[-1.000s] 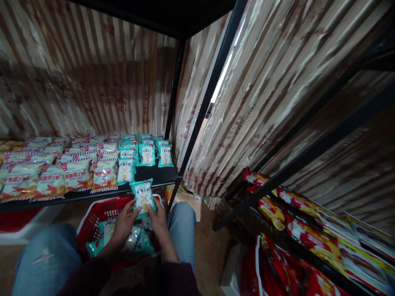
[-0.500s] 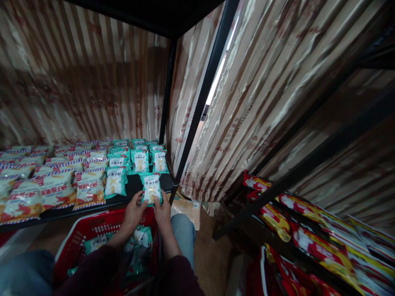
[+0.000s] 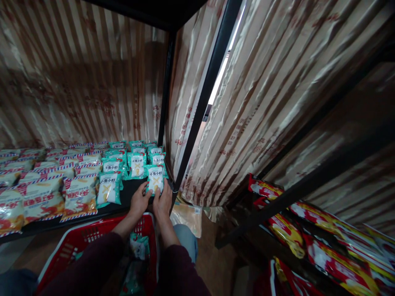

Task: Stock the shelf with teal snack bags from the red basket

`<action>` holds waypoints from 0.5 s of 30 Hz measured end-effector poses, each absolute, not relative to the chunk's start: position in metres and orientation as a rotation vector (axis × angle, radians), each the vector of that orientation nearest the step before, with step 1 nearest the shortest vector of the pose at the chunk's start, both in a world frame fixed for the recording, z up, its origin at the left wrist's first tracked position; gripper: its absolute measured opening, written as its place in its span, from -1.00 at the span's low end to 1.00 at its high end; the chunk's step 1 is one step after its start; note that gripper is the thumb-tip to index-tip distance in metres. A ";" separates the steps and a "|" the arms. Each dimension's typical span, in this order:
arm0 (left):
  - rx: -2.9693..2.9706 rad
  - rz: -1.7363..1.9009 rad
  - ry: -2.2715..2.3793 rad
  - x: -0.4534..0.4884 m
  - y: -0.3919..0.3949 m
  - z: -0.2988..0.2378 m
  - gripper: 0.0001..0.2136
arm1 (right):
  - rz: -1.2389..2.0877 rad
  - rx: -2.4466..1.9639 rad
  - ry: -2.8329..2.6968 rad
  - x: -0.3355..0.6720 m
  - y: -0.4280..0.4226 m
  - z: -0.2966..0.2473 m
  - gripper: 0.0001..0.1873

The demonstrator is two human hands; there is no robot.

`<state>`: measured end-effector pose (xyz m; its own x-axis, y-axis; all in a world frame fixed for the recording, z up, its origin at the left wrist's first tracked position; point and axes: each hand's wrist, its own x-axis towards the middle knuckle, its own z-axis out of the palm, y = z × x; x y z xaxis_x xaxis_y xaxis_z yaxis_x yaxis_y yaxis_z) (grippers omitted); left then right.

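Both hands hold one teal snack packet (image 3: 155, 178) at the front right corner of a black shelf (image 3: 129, 195). My left hand (image 3: 139, 201) pinches its lower left edge and my right hand (image 3: 162, 202) grips its lower right edge. The packet stands tilted against a row of like teal packets (image 3: 135, 163). More teal packets (image 3: 138, 246) lie in the red basket (image 3: 89, 238) below my forearms.
Red and white snack bags (image 3: 43, 197) cover the shelf's left part. A black upright post (image 3: 197, 111) stands just right of my hands. A second rack at the right holds red and yellow bags (image 3: 308, 230). Striped curtain hangs behind.
The packet rose out of the basket with both hands and moved forward onto the shelf's front right corner. The view shifted closer to the shelf.
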<state>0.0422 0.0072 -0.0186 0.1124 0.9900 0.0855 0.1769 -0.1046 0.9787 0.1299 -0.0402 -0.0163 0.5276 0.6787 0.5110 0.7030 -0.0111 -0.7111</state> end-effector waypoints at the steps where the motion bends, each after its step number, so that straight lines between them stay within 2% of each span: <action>1: 1.472 1.107 1.221 0.045 0.010 -0.019 -0.58 | -0.036 -1.714 -1.177 0.132 -0.037 -0.017 -0.49; 15: 1.580 1.024 1.383 0.071 0.035 -0.017 -0.58 | -0.081 -1.771 -1.202 0.146 -0.003 -0.024 -0.47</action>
